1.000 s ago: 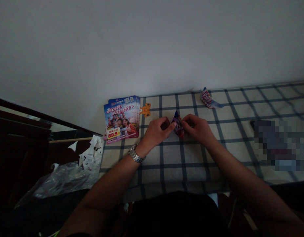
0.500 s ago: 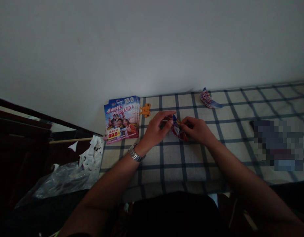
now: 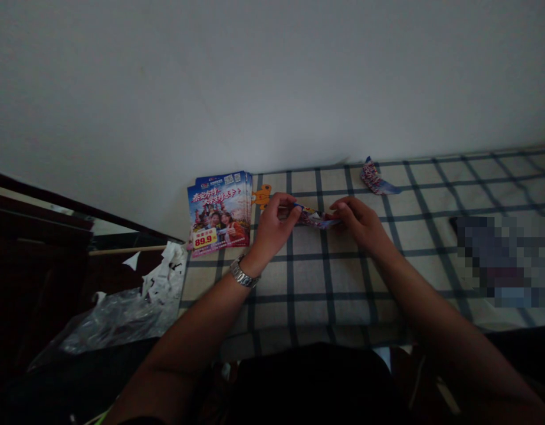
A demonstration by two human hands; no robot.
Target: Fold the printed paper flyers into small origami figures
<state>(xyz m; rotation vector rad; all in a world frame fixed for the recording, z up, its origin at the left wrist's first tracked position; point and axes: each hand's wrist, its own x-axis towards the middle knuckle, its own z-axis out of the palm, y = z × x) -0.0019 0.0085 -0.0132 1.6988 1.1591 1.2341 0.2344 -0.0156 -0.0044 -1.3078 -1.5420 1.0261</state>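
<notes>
From the head view, the left hand and right hand pinch opposite ends of a folded paper, both nearly closed. Its long axis runs side to side, level, over the checked cloth. Uneven tension could tear or crumple it, or let one end slip.

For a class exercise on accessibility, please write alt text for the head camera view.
A person's left hand and right hand pinch a folded strip of printed paper above a checked cloth. A stack of colourful leaflets marked 89.9 lies beyond the left hand, and another folded paper piece lies beyond the right.
</notes>
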